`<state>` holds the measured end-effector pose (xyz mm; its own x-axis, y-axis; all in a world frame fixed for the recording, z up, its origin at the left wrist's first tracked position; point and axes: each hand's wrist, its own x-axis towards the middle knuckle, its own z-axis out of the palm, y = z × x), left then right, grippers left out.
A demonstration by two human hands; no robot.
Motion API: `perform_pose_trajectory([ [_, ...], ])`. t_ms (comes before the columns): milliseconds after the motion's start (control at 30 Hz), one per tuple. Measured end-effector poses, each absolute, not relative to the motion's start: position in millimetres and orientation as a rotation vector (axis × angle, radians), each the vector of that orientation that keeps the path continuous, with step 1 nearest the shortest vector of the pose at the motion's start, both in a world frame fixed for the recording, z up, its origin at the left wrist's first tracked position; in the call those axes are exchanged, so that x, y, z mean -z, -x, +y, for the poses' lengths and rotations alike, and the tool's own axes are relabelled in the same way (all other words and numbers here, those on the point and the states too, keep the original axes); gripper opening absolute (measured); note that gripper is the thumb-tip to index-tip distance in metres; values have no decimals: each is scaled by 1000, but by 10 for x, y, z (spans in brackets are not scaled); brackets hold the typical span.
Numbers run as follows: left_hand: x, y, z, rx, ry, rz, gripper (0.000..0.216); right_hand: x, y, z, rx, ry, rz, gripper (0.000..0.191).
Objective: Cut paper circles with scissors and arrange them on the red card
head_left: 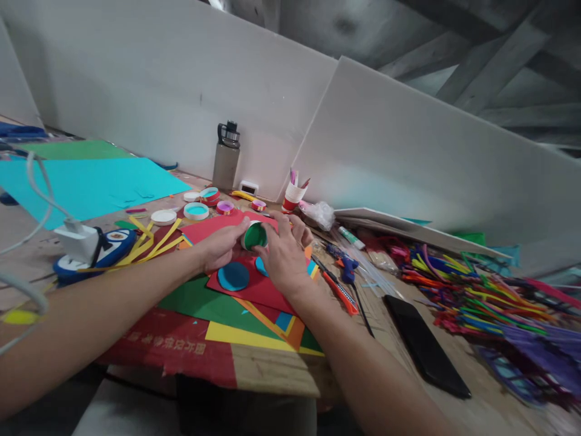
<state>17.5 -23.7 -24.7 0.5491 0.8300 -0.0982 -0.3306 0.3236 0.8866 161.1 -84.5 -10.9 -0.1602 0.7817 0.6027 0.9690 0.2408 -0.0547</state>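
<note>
My left hand [220, 247] and my right hand [285, 254] together grip a small white ring with a green paper disc [255, 236] inside it, held above a red paper sheet [261, 287]. Fingers of both hands curl round the ring's rim. A blue paper circle [233, 276] lies on the red sheet just below my left hand. A second blue circle [260, 266] peeks out under my right hand. Green [200, 303] and yellow [236, 334] paper sheets lie beneath the red one.
Several paper-lined white rings [196, 211] sit behind, near a grey bottle [226, 156] and a cup of pens [293, 195]. A red cutter [340, 293], a blue glue gun [347, 266], a black phone [424, 346] and a heap of pipe cleaners [494, 303] lie right. Cyan paper [86, 184] lies left.
</note>
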Motion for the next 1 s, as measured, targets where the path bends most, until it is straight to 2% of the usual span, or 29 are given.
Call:
perform_pose_trajectory([
  [467,267,-226,-241,-867,-906,564,35,216,-1648,-713,247,1563,-1819,41],
  [767,264,-203,-215,-865,-911,618,39,128,-1647,-749,124,1495,-1711,12],
  [833,277,-203,-200,-881,-915,620,38,116,-1651,-748,18,1465,-1708,10],
  [1000,264,-182,-143,-909,-893,732,39,156,-1716,-631,-505,1255,-1469,15],
])
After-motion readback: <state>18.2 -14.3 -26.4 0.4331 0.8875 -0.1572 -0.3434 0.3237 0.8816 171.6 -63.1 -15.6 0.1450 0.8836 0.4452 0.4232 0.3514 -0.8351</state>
